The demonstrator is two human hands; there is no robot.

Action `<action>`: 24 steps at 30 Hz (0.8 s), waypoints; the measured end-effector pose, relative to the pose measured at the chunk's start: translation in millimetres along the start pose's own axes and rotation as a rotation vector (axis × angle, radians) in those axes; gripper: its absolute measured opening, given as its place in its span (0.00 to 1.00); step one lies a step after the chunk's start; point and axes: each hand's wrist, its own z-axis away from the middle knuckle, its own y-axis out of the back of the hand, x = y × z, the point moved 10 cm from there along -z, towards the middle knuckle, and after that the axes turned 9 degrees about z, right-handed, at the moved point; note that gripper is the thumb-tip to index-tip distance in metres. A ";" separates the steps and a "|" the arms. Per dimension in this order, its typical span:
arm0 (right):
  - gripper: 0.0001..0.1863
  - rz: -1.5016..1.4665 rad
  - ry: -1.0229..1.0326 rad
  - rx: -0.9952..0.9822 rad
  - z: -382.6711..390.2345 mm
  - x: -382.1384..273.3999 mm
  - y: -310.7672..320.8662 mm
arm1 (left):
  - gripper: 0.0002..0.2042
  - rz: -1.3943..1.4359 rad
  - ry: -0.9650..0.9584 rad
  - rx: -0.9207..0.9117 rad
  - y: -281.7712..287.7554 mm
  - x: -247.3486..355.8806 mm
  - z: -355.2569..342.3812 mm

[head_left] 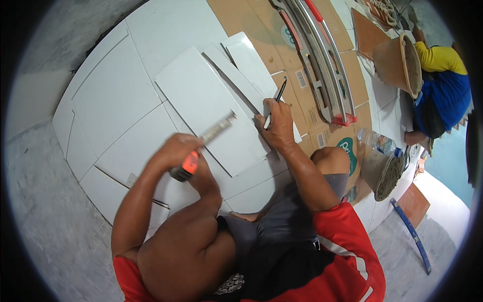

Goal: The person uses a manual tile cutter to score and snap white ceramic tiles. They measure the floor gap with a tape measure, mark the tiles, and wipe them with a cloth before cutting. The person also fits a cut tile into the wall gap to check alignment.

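Note:
My left hand [177, 147] is closed around a tape measure [187, 168] with an orange and black case. A short length of its blade [217, 129] sticks out over a white tile [201, 95], slightly blurred. My right hand [279, 126] grips a black and white marker pen [281, 90], its dark end pointing up and away. That hand is by the tile's right side, over narrow white tile strips [239, 80]; whether it touches them I cannot tell. The loose tile lies on a floor of larger white tiles [133, 136], between my bent legs.
A manual tile cutter [322, 65] stands on flattened cardboard [271, 55] to the right. Beyond are a clay-coloured bucket [392, 68], a mortar-filled bucket [372, 168], a plastic bottle [376, 142] and a blue bar [413, 239]. A co-worker [445, 95] crouches at the far right.

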 end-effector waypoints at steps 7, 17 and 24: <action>0.22 -0.058 -0.052 0.165 33.7 25.2 62.5 | 0.20 -0.282 0.033 -0.113 -103.1 -33.5 -21.2; 0.14 -0.222 -0.209 0.157 82.7 42.2 72.7 | 0.22 -0.130 0.036 -0.185 -128.3 -28.7 -27.1; 0.12 -0.304 -0.167 0.170 70.6 33.8 59.5 | 0.23 -0.057 0.043 -0.177 -127.1 -45.1 -23.8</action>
